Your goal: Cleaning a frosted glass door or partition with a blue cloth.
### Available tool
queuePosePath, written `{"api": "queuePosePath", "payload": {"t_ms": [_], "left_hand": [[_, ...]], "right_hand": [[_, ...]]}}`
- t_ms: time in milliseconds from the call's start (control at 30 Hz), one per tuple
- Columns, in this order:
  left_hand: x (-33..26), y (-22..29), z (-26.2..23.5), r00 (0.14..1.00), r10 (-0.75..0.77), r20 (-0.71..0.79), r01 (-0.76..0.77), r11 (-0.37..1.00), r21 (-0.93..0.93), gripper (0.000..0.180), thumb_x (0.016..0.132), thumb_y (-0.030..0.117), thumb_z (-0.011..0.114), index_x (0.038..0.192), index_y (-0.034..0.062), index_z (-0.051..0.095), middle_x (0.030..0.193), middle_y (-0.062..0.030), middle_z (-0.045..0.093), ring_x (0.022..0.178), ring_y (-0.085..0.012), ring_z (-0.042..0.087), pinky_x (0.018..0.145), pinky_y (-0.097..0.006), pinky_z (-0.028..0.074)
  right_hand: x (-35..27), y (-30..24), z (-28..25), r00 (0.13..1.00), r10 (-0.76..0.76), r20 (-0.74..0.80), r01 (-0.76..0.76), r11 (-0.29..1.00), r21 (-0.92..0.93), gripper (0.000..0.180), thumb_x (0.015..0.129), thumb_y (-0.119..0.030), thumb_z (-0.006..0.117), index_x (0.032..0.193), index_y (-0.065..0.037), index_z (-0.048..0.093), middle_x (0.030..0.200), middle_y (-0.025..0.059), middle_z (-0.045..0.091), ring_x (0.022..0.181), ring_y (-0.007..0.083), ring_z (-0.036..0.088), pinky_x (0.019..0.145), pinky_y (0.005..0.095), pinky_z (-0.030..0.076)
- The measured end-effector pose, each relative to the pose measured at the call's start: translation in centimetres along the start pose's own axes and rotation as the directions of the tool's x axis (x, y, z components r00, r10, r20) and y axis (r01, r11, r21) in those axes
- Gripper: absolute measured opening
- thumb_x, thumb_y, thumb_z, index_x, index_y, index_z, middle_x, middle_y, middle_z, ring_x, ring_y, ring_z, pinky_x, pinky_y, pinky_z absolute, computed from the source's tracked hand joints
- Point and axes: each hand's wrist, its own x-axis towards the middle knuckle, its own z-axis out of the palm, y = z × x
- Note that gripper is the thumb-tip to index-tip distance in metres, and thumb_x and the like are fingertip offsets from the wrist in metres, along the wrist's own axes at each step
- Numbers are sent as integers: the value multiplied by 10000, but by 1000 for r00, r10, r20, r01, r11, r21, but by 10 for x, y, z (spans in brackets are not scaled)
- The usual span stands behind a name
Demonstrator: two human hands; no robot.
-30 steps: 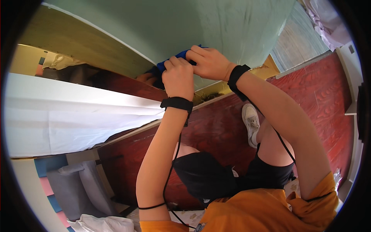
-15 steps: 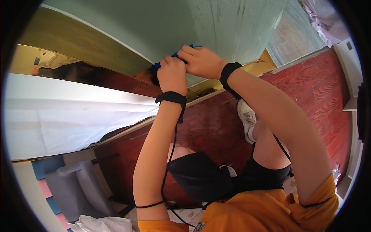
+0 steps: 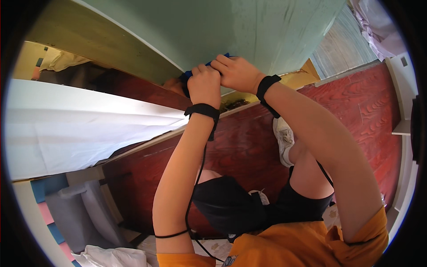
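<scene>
A blue cloth (image 3: 188, 73) lies along the lower edge of a pale green, streaked glass-like panel (image 3: 200, 31). Both my hands are closed over it, side by side and touching. My left hand (image 3: 204, 86) grips it near the panel's left corner. Just right of it and slightly higher, my right hand (image 3: 238, 73) has its fingers curled on the same cloth. Most of the cloth is hidden beneath my fingers. Each wrist wears a black strap, and a black cord (image 3: 201, 171) runs down my left forearm.
A gold-toned reflective side (image 3: 106, 46) meets the panel at the left. White fabric (image 3: 89, 124) hangs below it. Dark red wood-patterned floor (image 3: 231, 129) lies under my bent legs. A grey chair-like piece (image 3: 78, 218) stands lower left, and light wood-look flooring (image 3: 342, 44) is upper right.
The view has shifted slightly, so the panel and hands sit a little farther right. Both hands keep their hold on the cloth at nearly the same place on the panel.
</scene>
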Motion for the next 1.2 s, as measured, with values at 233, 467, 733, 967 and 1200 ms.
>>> {"api": "queuePosePath", "payload": {"t_ms": [233,467,733,967,1200], "left_hand": [[-8,5,24,998,36,59,-38,998,48,36,792,62,682,817,79,703,881,-77,663,891,-227,691,648,-313,590],[-10,11,37,994,72,81,-79,994,81,23,787,106,701,804,110,715,857,-44,655,841,-193,659,590,-269,552],[-12,12,50,995,54,85,-58,997,48,16,784,109,698,794,110,711,845,-46,648,839,-201,653,599,-276,551],[-15,13,55,995,51,90,-58,995,77,16,778,120,692,791,114,699,845,-43,634,831,-198,648,595,-273,539],[-18,17,60,983,22,181,-21,1000,-11,90,756,59,711,844,72,696,905,-87,642,904,-237,683,652,-313,587]], "right_hand": [[-13,-7,12,996,-34,80,37,999,-27,174,681,-126,704,849,-86,727,1010,20,626,962,210,603,732,319,581],[-23,-6,25,994,-62,88,62,998,9,114,697,-136,700,793,-75,713,923,25,639,914,210,607,670,312,559],[-26,-6,34,991,-80,107,76,996,44,103,700,-140,691,777,-73,707,915,27,636,911,207,606,670,312,554],[-27,-6,34,986,-99,134,93,994,47,110,711,-148,689,785,-71,713,919,23,639,915,208,607,677,315,549],[-34,-7,41,976,-129,174,123,992,40,126,720,-162,691,806,-79,730,941,20,659,928,210,610,681,319,546]]}}
